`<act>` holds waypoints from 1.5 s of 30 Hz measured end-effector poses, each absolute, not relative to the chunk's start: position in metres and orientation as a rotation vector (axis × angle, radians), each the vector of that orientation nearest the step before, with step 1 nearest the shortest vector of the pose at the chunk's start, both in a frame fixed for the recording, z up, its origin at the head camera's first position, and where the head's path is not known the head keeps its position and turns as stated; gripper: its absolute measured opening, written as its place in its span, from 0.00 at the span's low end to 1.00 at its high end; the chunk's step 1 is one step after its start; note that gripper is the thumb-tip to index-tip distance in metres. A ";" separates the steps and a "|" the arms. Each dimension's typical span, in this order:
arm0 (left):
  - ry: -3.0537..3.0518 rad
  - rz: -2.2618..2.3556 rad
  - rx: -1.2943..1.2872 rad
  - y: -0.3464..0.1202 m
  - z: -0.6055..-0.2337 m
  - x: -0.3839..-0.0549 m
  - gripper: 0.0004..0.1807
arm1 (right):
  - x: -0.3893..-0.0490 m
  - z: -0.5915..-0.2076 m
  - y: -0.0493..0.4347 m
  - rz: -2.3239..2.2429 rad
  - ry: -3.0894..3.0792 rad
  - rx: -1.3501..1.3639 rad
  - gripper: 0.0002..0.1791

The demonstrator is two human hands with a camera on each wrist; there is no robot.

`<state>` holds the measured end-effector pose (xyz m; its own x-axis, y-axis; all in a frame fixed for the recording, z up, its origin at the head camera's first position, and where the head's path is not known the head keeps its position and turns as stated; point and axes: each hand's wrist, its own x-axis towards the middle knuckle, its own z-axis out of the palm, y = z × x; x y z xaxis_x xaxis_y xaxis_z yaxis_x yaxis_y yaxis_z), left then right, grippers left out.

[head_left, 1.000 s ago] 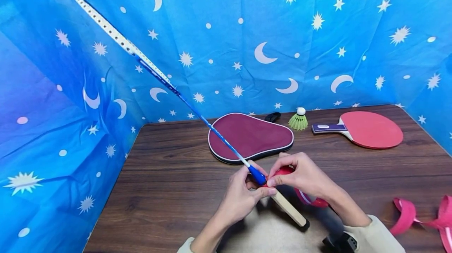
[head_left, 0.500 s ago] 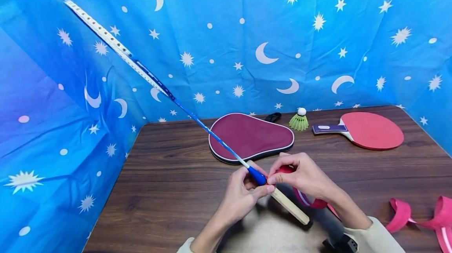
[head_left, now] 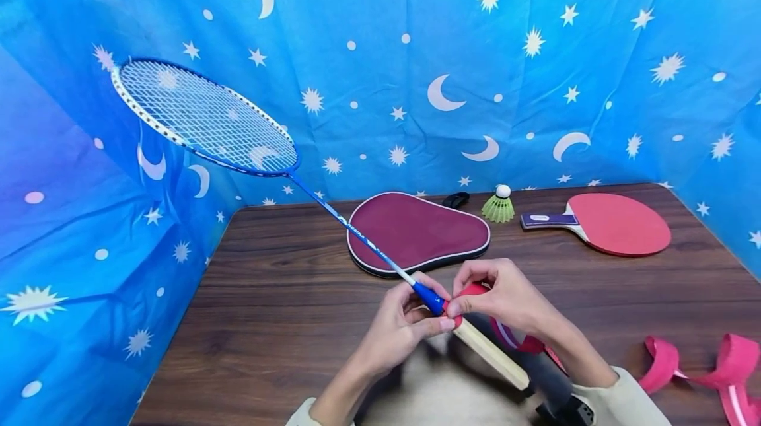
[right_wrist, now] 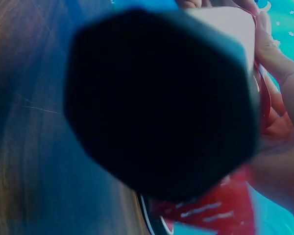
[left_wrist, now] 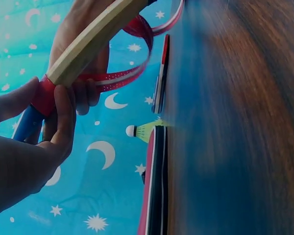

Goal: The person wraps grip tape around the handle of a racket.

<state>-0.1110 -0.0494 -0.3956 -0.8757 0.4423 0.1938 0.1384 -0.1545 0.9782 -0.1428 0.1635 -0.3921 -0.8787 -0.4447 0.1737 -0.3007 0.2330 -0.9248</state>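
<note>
Racket (head_left: 334, 212) rolls from edge-on to showing its strings (head_left: 202, 115), your left hand (head_left: 399, 323) gripping it, your right hand (head_left: 505, 297) pinching red tape (left_wrist: 118, 80), likely advancing the handle (head_left: 490, 355) wrap.

On the brown wood-grain table (head_left: 261, 320) we saw a maroon case (head_left: 416, 234) edged in white. To its right we saw a green shuttlecock (head_left: 498, 208), white tip up, then a red paddle (head_left: 621, 224), handle pointing left. Behind them we had blue cloth (head_left: 357, 10) patterned with moons and stars.
</note>
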 end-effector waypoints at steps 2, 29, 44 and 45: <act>1.893 2.135 0.669 -0.049 -0.396 -0.111 0.15 | -0.143 -0.392 0.167 -1.724 2.327 -0.780 0.06; 1.917 2.124 0.722 -0.053 -0.394 -0.110 0.18 | -0.146 -0.391 0.173 -1.572 2.191 -0.940 0.09; 1.943 2.103 0.657 -0.052 -0.393 -0.110 0.19 | -0.144 -0.393 0.169 -1.672 2.231 -1.026 0.09; 1.939 2.114 0.645 -0.052 -0.394 -0.110 0.19 | -0.144 -0.393 0.169 -1.676 2.228 -1.037 0.09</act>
